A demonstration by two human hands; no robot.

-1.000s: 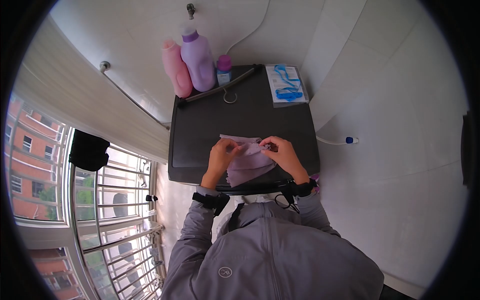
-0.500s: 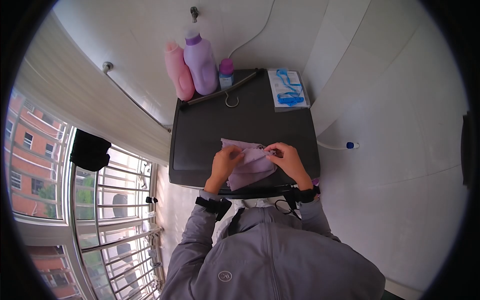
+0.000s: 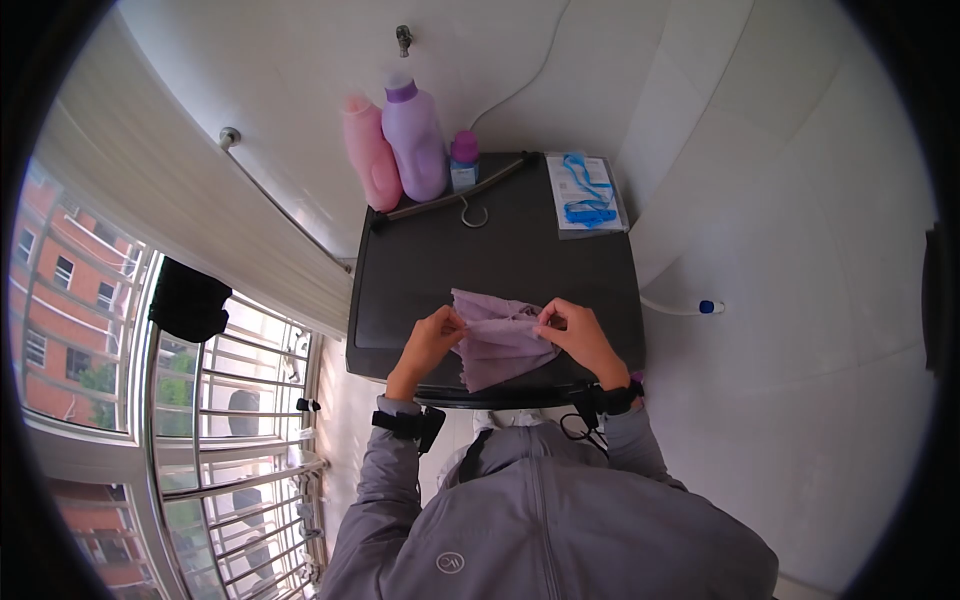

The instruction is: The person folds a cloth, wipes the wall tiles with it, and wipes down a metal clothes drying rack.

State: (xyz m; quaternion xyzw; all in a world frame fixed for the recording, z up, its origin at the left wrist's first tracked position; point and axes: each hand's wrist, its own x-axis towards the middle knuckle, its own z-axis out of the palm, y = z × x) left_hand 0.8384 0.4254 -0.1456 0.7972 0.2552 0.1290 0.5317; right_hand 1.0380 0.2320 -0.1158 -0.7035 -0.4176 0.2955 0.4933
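A small mauve cloth (image 3: 498, 350) lies partly bunched near the front edge of a dark, flat-topped appliance (image 3: 440, 255). My left hand (image 3: 430, 340) pinches its left side between thumb and fingers. On the other side, my right hand (image 3: 575, 333) is closed on the cloth's upper right part. Between the two hands a fold of the fabric is stretched across, while the lower part rests on the dark top. What kind of cloth article it is, I cannot make out.
At the back left stand a pink bottle (image 3: 371, 155), a purple bottle (image 3: 415, 145) and a small purple-capped bottle (image 3: 464, 162). A clothes hanger (image 3: 455, 191) lies before them. Back right is a paper packet (image 3: 565, 190) with a blue strap (image 3: 590, 207). A barred window (image 3: 240, 400) is at left.
My left hand has shifted left and my right hand slightly right, drawing the fold of cloth straighter between them. The whole view has also moved slightly.
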